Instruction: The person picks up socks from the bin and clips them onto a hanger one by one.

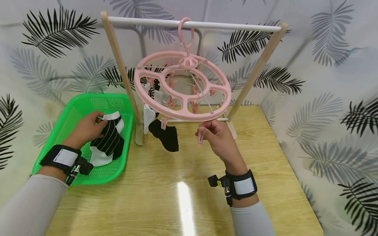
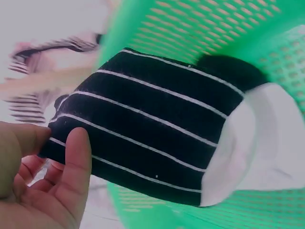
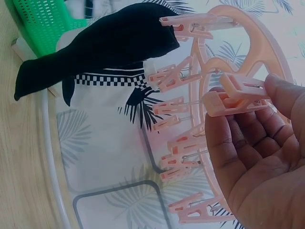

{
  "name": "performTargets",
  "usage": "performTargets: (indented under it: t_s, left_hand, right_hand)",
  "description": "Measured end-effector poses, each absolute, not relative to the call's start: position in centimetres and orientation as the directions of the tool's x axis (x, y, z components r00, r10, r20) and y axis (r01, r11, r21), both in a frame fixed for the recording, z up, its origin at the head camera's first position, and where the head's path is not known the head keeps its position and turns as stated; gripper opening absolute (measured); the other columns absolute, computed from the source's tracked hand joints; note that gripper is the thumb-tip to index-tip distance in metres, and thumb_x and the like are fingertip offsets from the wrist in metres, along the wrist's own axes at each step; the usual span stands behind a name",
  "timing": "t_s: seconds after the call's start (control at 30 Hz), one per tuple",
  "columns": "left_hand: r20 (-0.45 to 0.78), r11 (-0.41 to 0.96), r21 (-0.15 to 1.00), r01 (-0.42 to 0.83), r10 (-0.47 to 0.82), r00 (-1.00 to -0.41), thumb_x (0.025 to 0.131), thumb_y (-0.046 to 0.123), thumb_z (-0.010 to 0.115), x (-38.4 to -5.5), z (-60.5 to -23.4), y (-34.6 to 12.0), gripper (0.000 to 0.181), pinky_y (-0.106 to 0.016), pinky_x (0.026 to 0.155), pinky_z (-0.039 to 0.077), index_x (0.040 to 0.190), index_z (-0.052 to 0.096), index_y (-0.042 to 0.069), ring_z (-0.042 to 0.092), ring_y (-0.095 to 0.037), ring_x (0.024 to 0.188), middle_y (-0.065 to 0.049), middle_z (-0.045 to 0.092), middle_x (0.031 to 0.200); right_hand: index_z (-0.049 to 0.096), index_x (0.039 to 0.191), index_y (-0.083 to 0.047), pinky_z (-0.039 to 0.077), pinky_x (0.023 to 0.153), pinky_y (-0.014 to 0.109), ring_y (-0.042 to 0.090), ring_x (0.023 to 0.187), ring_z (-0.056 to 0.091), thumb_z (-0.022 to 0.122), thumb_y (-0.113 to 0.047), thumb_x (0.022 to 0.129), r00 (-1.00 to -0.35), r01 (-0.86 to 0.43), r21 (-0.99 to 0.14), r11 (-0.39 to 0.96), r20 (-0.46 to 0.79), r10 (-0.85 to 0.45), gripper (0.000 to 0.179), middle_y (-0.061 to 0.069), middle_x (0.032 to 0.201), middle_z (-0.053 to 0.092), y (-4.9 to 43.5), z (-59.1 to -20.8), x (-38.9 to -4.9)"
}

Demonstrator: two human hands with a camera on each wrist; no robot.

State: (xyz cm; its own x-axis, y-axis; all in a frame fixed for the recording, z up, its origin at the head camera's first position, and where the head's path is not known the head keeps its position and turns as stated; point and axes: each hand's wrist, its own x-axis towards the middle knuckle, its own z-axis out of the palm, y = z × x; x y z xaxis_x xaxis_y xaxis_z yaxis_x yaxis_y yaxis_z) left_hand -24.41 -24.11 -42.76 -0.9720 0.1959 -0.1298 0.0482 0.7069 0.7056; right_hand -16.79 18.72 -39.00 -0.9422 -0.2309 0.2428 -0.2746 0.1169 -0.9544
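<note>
My left hand (image 1: pixel 88 130) pinches a black sock with white stripes (image 2: pixel 143 124) between thumb and fingers, over the green basket (image 1: pixel 77 102). The sock's far end is white in the left wrist view. At the front of the pink round hanger (image 1: pixel 189 115), my right hand (image 1: pixel 218 137) pinches a clothes clip (image 3: pixel 238 98) between thumb and fingers; no cloth is in it. A plain black sock (image 1: pixel 167 135) dangles from a neighbouring clip (image 1: pixel 164 123). Behind it hang further socks, among them a white one (image 1: pixel 149 118), partly hidden by the hanger's ring.
The hanger hooks over the white bar (image 1: pixel 236 26) of a wooden-legged rack (image 1: pixel 260 68) on the wooden table (image 1: pixel 153 193). White and black socks (image 1: pixel 100 158) lie in the basket under the striped one. Several more pink clips (image 3: pixel 174 105) hang from the ring. Leaf-patterned cloth (image 1: pixel 333 98) covers the background.
</note>
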Motion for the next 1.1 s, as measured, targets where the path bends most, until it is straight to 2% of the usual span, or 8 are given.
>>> performTargets:
  t_s: [0.13, 0.23, 0.33, 0.43, 0.5, 0.63, 0.87, 1.1]
  left_hand:
    - [0.009, 0.695, 0.707, 0.134, 0.181, -0.983, 0.107, 0.034, 0.039, -22.2, -40.8, -22.6, 0.048, -0.035, 0.063, 0.055, 0.134, 0.043, -0.006, 0.069, -0.03, 0.074, -0.027, 0.054, 0.115]
    - [0.184, 0.664, 0.716, 0.217, 0.12, -0.976, 0.106, 0.034, 0.044, -19.7, -39.5, -21.1, 0.04, -0.028, 0.059, 0.053, 0.124, 0.053, -0.001, 0.068, -0.023, 0.07, -0.019, 0.06, 0.105]
    - [0.388, 0.633, 0.699, 0.332, 0.053, -0.92, 0.103, 0.023, 0.054, -17.5, -38.9, -19.2, 0.026, -0.017, 0.059, 0.048, 0.113, 0.061, 0.0, 0.062, -0.009, 0.069, -0.012, 0.063, 0.093]
    - [0.497, 0.621, 0.67, 0.407, 0.032, -0.867, 0.099, 0.012, 0.06, -15.5, -38.5, -17.3, 0.015, -0.012, 0.061, 0.041, 0.107, 0.064, 0.001, 0.057, -0.007, 0.071, -0.01, 0.065, 0.086]
    - [0.513, 0.604, 0.67, 0.431, 0.042, -0.857, 0.097, 0.009, 0.062, -14.3, -38.4, -16.1, 0.012, -0.013, 0.06, 0.04, 0.106, 0.066, 0.002, 0.056, -0.01, 0.072, -0.008, 0.066, 0.085]
    - [0.483, 0.544, 0.719, 0.432, 0.055, -0.874, 0.097, 0.007, 0.063, -12.6, -39.0, -13.6, 0.009, -0.017, 0.056, 0.041, 0.105, 0.066, 0.003, 0.055, -0.014, 0.069, -0.005, 0.064, 0.081]
    - [0.444, 0.461, 0.771, 0.439, 0.106, -0.89, 0.096, 0.006, 0.063, -11.6, -41.5, -10.0, 0.007, -0.024, 0.058, 0.049, 0.102, 0.066, 0.005, 0.061, -0.015, 0.078, -0.004, 0.066, 0.09]
    - [0.424, 0.468, 0.754, 0.462, 0.192, -0.885, 0.096, 0.008, 0.065, -11.5, -43.0, -7.4, 0.011, -0.028, 0.061, 0.052, 0.106, 0.067, 0.006, 0.061, -0.015, 0.082, -0.004, 0.065, 0.093]
  right_hand:
    - [0.06, 0.097, 0.006, 0.054, 0.07, 0.031, 0.025, 0.075, 0.063, 0.057, -0.008, 0.101, -0.945, -0.267, -0.956, 0.125, 0.235, -0.228, 0.015, 0.021, 0.09, 0.063, 18.7, -39.0, -16.7]
    - [0.06, 0.097, 0.005, 0.053, 0.069, 0.031, 0.025, 0.076, 0.063, 0.058, -0.009, 0.101, -0.947, -0.267, -0.955, 0.133, 0.234, -0.222, 0.015, 0.021, 0.091, 0.063, 18.6, -39.0, -16.6]
    - [0.06, 0.097, 0.005, 0.054, 0.069, 0.032, 0.025, 0.077, 0.064, 0.058, -0.009, 0.101, -0.947, -0.268, -0.954, 0.134, 0.236, -0.217, 0.015, 0.022, 0.091, 0.063, 18.5, -39.0, -16.6]
    - [0.059, 0.098, 0.006, 0.055, 0.071, 0.034, 0.027, 0.079, 0.064, 0.058, -0.009, 0.101, -0.947, -0.271, -0.955, 0.118, 0.242, -0.212, 0.016, 0.024, 0.092, 0.062, 18.4, -38.8, -16.5]
    - [0.059, 0.098, 0.006, 0.055, 0.073, 0.034, 0.03, 0.08, 0.064, 0.057, -0.009, 0.101, -0.946, -0.276, -0.955, 0.106, 0.25, -0.207, 0.015, 0.025, 0.092, 0.061, 18.2, -38.8, -16.4]
    - [0.059, 0.099, 0.007, 0.056, 0.075, 0.035, 0.034, 0.083, 0.063, 0.057, -0.009, 0.101, -0.948, -0.274, -0.958, 0.083, 0.255, -0.189, 0.016, 0.025, 0.092, 0.061, 18.0, -38.8, -16.3]
    - [0.06, 0.103, 0.005, 0.057, 0.077, 0.035, 0.027, 0.081, 0.063, 0.059, -0.013, 0.101, -0.958, -0.251, -0.966, 0.061, 0.239, -0.157, 0.018, 0.019, 0.094, 0.062, 17.4, -38.9, -15.7]
    - [0.059, 0.103, 0.006, 0.056, 0.074, 0.034, 0.024, 0.077, 0.062, 0.057, -0.011, 0.102, -0.949, -0.278, -0.96, 0.042, 0.268, -0.164, 0.017, 0.019, 0.093, 0.062, 16.9, -38.7, -15.3]
